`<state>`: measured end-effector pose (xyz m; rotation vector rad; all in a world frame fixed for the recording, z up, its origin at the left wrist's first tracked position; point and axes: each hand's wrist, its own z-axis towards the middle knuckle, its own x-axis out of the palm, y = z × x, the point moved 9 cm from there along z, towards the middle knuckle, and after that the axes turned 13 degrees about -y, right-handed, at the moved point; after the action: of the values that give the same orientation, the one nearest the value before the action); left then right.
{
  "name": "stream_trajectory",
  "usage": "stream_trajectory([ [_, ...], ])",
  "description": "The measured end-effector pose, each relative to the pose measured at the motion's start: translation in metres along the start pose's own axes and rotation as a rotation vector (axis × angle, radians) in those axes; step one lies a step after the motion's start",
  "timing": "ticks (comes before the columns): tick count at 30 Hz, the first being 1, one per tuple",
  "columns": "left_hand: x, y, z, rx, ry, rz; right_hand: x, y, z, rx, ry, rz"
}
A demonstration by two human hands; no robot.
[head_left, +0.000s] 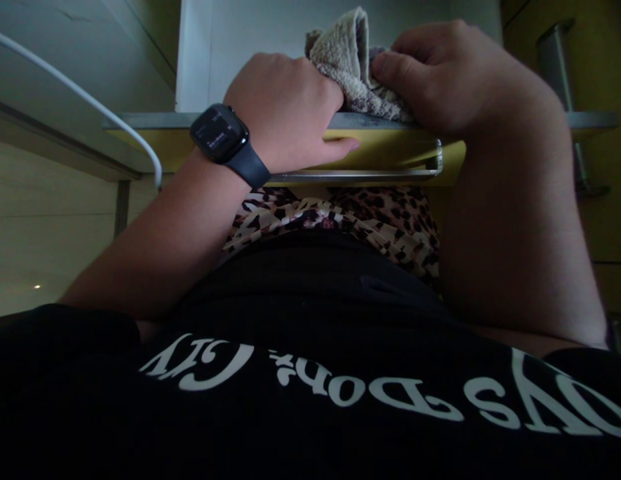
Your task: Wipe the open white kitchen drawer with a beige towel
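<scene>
A crumpled beige towel lies on the top edge of an open yellow drawer. My left hand, with a black smartwatch on the wrist, is closed on the towel's left side, its thumb against the drawer front. My right hand is closed on the towel's right side and pinches the cloth with thumb and fingers. A metal bar handle runs along the drawer front just below my hands.
A white cable curves down at the left over a grey counter edge. A yellow cabinet with a vertical metal handle stands at the right. My black printed shirt and leopard-patterned clothing fill the lower view.
</scene>
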<state>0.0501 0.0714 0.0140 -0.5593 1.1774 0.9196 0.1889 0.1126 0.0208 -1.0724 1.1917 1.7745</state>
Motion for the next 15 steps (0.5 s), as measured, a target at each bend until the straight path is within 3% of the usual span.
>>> stream_trajectory([
  [15, 0.0026, 0.0016, 0.0006, 0.0, -0.007, 0.011, 0.0007, -0.0011, -0.0002, 0.008, -0.004, -0.011],
])
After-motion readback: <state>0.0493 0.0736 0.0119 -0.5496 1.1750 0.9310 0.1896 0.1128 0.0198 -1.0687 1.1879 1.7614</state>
